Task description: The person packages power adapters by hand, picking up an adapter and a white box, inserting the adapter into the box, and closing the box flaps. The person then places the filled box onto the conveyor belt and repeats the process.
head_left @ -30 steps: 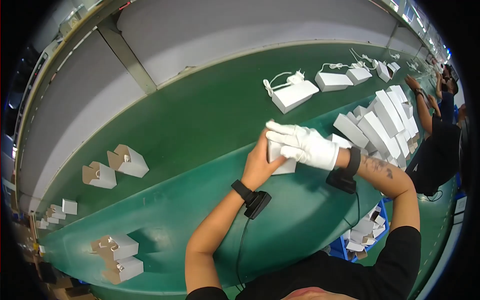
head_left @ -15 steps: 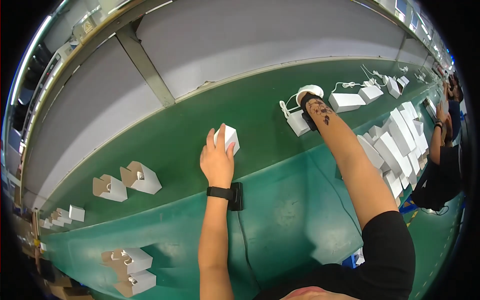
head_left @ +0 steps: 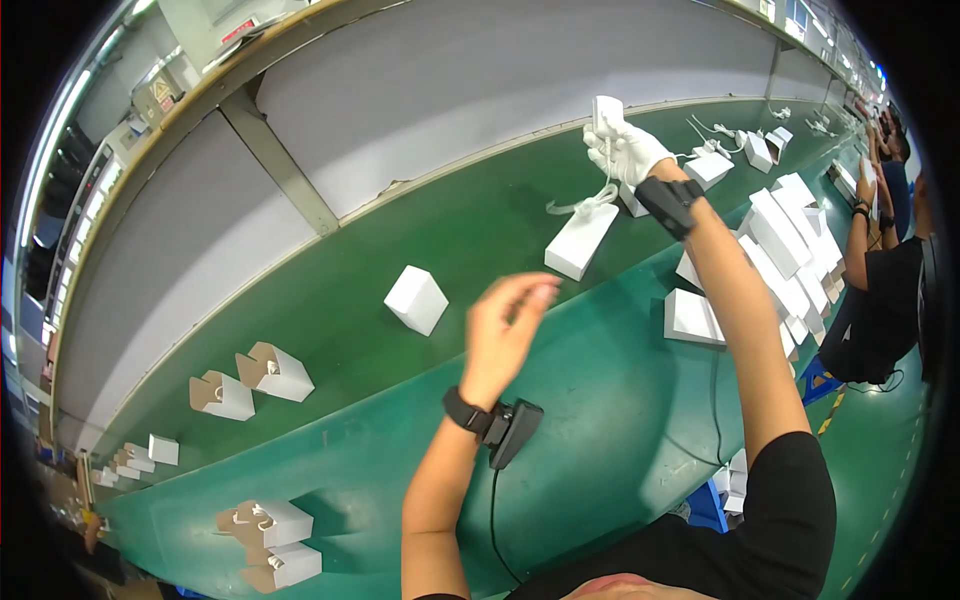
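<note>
The gloved right hand (head_left: 628, 150) lifts a white charger (head_left: 606, 110) in a pinching grip, its cord (head_left: 590, 203) trailing to the box (head_left: 581, 240) below; the bare left hand (head_left: 505, 330) hovers open, best steadying that box.

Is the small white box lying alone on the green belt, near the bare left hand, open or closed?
Closed: the small white box shows smooth, unbroken faces, with no flap raised.
</note>
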Available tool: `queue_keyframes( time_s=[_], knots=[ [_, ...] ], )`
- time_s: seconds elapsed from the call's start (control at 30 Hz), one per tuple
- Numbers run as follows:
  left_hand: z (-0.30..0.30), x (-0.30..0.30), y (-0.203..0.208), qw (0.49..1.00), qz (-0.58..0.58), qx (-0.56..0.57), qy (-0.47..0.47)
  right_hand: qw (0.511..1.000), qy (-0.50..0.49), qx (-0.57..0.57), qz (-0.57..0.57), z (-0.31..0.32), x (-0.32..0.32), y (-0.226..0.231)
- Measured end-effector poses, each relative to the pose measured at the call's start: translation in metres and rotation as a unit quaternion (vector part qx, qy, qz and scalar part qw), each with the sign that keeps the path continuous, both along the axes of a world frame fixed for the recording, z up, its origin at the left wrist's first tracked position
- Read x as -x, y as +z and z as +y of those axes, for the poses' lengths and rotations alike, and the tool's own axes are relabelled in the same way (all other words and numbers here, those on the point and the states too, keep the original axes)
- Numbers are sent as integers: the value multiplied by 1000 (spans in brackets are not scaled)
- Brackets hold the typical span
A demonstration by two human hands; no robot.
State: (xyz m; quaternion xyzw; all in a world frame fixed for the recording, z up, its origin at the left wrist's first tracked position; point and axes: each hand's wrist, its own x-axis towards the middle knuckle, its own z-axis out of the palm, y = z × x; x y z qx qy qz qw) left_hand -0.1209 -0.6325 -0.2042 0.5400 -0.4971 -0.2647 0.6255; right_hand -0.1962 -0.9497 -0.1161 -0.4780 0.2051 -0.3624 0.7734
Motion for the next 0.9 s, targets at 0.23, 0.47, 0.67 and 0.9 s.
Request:
queue_keyframes(
  time_s=[0.23,0.47,0.67,0.9],
  knots=[
    [-72,67,8,734,673,-8,-86,972,197,26,-124,156,89,-20],
    [-103,60,-22,883,455,83,-80,953,5,300,39,196,148,-71],
    [-121,81,1,927,309,182,-109,977,53,173,110,154,140,-120],
    [-148,11,-28,952,-228,-162,125,985,1,166,48,155,164,-80]
  ],
)
